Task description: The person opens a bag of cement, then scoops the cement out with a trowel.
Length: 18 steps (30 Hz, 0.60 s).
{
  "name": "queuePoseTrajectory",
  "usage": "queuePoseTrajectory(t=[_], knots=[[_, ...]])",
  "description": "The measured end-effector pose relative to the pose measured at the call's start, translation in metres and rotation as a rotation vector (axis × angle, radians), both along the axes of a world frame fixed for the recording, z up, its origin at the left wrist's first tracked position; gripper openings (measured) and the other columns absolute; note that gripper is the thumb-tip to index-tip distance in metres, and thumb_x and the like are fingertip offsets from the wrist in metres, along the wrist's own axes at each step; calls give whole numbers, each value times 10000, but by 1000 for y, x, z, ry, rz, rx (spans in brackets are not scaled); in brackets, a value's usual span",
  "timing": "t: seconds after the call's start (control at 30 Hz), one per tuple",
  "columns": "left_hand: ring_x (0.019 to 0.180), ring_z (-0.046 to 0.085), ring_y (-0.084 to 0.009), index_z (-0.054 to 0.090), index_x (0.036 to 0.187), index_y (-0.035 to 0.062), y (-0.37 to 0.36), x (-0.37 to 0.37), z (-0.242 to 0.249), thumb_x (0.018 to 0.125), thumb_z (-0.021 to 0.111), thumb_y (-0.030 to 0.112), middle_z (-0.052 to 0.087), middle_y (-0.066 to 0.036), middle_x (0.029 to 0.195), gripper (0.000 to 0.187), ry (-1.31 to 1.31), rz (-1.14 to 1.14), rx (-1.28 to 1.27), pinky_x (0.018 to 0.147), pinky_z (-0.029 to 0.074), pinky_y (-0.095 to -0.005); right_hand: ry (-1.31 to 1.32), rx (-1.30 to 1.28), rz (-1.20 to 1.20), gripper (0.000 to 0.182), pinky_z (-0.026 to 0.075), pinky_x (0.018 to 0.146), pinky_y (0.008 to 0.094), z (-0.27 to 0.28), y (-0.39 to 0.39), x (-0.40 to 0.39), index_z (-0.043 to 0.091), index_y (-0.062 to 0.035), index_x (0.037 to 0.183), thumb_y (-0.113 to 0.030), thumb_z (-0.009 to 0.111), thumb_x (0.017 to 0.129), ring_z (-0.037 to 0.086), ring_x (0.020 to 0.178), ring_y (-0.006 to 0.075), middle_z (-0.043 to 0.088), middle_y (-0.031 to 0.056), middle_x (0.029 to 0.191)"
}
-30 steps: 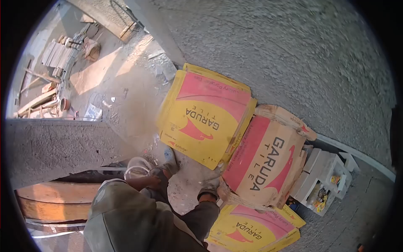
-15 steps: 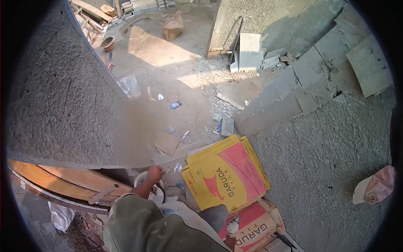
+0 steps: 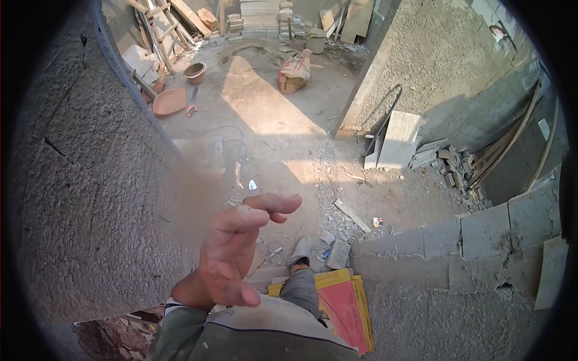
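My left hand [image 3: 238, 246] is raised in front of my body, fingers curved and apart from the thumb, with nothing between them. Below it shows the pale front of my clothing. My right hand is out of view. Just beyond my left hand, a shoe [image 3: 301, 248] rests on the dusty ground. A yellow and pink tile carton [image 3: 344, 307] lies at my leg, partly hidden by it.
Rough plastered walls rise at left [image 3: 102, 198] and right. A low block ledge [image 3: 481, 237] runs to the right. Ahead are a tied sack [image 3: 295, 73], a brown bucket [image 3: 194, 73], an orange basin [image 3: 170, 102], leaning slabs [image 3: 400, 139] and rubble.
The view has tilted up toward the far floor. My left hand has risen from low beside a white rim, and a foot is now forward. My right hand has left the view.
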<state>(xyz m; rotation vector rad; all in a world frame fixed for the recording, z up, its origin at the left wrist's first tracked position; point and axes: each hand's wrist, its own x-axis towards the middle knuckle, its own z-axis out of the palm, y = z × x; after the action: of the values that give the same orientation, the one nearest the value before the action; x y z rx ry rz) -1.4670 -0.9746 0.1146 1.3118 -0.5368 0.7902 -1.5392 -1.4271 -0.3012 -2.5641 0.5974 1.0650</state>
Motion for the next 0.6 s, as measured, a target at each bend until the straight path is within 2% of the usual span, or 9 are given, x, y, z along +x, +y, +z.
queuePoseTrajectory(t=[0.03, 0.17, 0.2, 0.3, 0.33, 0.4, 0.47, 0.5, 0.6], knots=[[1122, 485, -305, 429, 1295, 74, -13, 23, 25, 839, 698, 331, 467, -272, 1269, 589, -94, -80, -123, 946, 347, -413, 3, 0, 38, 494, 523, 750, 429, -5, 10, 40, 622, 28, 920, -440, 664, 765, 668, 842, 321, 668, 219, 833], [1163, 521, -298, 470, 1311, 280, -61, 94, 69, 910, 588, 359, 603, -57, 1223, 426, -219, -32, -370, 983, 328, -574, -11, -9, 169, 499, 522, 763, 430, 2, 40, 204, 630, 31, 920, -439, 668, 760, 670, 861, 325, 672, 225, 842], [1257, 425, -347, 403, 1384, 268, -54, 121, 67, 904, 572, 421, 598, -71, 1250, 532, -336, -161, -260, 1028, 209, -599, -28, -11, 186, 500, 522, 767, 430, 10, 49, 247, 633, 32, 920, -439, 669, 758, 670, 866, 327, 672, 227, 844], [1373, 281, -411, 310, 1462, 278, -19, 189, 75, 900, 564, 462, 571, -27, 1312, 643, -457, -316, 21, 1083, 65, -594, -90, -14, 209, 503, 522, 776, 431, 38, 91, 378, 639, 35, 919, -439, 671, 754, 671, 880, 330, 675, 232, 851], [1319, 359, -406, 408, 1408, 248, -12, 205, 79, 889, 590, 448, 590, -74, 1275, 584, -468, -295, -74, 1049, 171, -568, -106, -18, 208, 504, 521, 779, 431, 48, 108, 419, 641, 36, 919, -439, 672, 753, 672, 885, 331, 676, 234, 854], [1264, 436, -402, 507, 1354, 218, 2, 223, 85, 878, 616, 433, 609, -121, 1238, 533, -476, -258, -174, 1015, 277, -541, -142, -15, 197, 507, 521, 786, 432, 64, 147, 490, 645, 38, 919, -439, 674, 751, 673, 894, 334, 677, 237, 858], [1122, 529, -294, 536, 1263, 259, 24, 235, 90, 940, 537, 334, 651, -17, 1123, 332, -212, -39, -259, 1003, 307, -569, -359, 30, 279, 542, 533, 724, 441, 35, 171, 557, 628, 50, 941, -458, 668, 757, 675, 841, 365, 673, 246, 860], [1074, 560, -258, 546, 1233, 272, 37, 245, 88, 961, 511, 302, 665, 17, 1084, 276, -120, 32, -293, 999, 316, -578, -333, 103, 197, 560, 530, 725, 452, 51, 198, 580, 629, 53, 934, -477, 666, 756, 669, 843, 383, 670, 253, 881], [982, 577, -240, 575, 1197, 216, 105, 303, 68, 969, 467, 399, 674, 19, 1032, 311, -255, 175, -183, 1013, 293, -573, -306, 146, 160, 593, 515, 765, 470, 57, 261, 624, 626, 53, 958, -504, 660, 758, 651, 893, 406, 657, 268, 952]])
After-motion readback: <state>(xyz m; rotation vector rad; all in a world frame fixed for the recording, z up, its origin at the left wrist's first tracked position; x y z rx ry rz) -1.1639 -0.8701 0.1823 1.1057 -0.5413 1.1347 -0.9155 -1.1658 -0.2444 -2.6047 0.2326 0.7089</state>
